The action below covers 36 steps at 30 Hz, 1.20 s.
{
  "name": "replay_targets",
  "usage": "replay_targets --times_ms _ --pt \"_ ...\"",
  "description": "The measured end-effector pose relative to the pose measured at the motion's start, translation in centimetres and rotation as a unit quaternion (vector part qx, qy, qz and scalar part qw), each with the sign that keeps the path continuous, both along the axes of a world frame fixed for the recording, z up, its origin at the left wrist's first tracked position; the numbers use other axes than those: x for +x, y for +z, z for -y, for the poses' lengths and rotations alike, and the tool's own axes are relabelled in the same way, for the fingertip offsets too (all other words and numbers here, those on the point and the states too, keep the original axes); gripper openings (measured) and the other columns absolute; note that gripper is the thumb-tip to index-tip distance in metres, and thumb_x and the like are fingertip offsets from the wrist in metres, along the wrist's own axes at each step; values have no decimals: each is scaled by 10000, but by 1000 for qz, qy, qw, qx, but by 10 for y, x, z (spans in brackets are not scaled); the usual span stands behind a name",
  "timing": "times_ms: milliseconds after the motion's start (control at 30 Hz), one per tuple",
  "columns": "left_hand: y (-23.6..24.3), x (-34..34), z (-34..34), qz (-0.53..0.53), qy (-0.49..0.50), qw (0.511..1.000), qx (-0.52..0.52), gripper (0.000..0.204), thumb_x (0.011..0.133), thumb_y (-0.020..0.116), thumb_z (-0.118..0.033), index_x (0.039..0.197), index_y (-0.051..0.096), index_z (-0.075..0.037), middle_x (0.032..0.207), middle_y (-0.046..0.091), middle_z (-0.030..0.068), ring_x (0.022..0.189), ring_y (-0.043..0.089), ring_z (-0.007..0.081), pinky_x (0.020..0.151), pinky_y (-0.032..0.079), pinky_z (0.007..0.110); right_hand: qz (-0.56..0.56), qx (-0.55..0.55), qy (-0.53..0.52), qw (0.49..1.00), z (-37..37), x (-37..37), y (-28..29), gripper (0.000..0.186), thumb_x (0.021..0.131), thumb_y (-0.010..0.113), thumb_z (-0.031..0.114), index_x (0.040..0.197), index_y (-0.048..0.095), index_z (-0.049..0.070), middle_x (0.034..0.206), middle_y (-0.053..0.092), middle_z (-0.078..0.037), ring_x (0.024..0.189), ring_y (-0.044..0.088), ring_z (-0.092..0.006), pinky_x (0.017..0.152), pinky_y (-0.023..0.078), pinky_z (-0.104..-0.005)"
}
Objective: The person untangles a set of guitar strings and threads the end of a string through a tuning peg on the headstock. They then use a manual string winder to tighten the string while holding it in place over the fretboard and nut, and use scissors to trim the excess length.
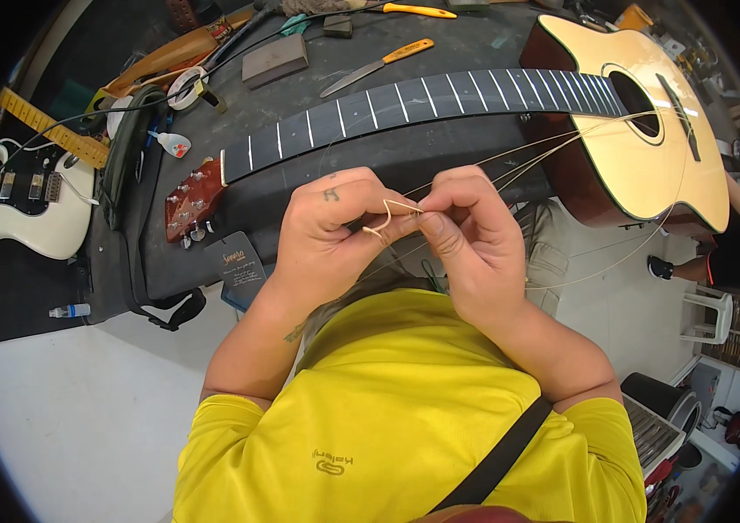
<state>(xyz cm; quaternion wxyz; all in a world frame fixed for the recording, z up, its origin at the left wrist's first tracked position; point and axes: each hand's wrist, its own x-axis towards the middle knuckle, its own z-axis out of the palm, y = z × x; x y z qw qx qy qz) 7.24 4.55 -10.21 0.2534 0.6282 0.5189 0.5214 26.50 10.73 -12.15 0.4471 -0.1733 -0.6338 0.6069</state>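
Observation:
Both of my hands meet in front of my chest, near the long dark fretboard [396,103] of an acoustic guitar [688,174]. Thumb and finger of my left hand [326,231] pinch a thin guitar string [388,216], whose bent end sticks out in a loop over the fingers. My right hand [479,240] grips the same string, its fingertips touching those of the left. Several loose strings run from the guitar's bridge [679,118] toward my hands. The reddish headstock [190,205] with its tuning pegs lies beyond my left hand.
A spatula-like knife with a yellow handle [409,50] and a grey block [275,61] lie behind the neck. At the left are a white electric guitar [34,213], a glue bottle [171,144] and a black strap [132,200]. A card [237,260] sits at the bench edge; a white stool [708,314] stands right.

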Motion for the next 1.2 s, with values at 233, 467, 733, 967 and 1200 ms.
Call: replay_targets --times_ms 233,467,733,967,1200 --pt "-7 13 3 130 -7 991 20 247 934 856 -29 1168 779 -3 963 767 74 861 727 145 771 553 274 -1 -24 -18 1000 5 0 4 76 1113 666 55 1166 633 12 1017 624 5 887 585 -49 770 487 -237" --pt "-4 21 7 254 -24 967 -27 173 1031 789 -59 1180 750 19 1025 774 64 831 715 107 726 557 237 -17 3 -24 1000 7 -4 6 75 1114 658 54 1166 620 16 997 651 -6 843 610 -59 735 489 -237" --pt "-12 7 2 388 -101 910 -108 203 1003 832 -78 1172 758 6 984 769 50 789 691 95 690 556 234 15 69 -36 997 0 5 4 51 1054 711 -7 1103 698 -3 984 656 -49 807 614 -82 705 469 -238" --pt "-1 19 6 353 -138 919 -106 386 915 854 62 1274 724 0 1133 725 46 961 688 118 890 584 289 -20 34 -59 997 -5 5 10 65 1039 722 -26 1098 709 0 1005 659 -28 786 598 -68 691 459 -226" --pt "4 -3 26 170 -66 980 -83 263 933 779 36 1192 735 41 1086 733 98 982 703 177 860 556 313 48 24 -45 998 -9 28 44 106 1046 702 -28 1149 686 -12 1003 628 -13 834 602 -54 709 465 -210"
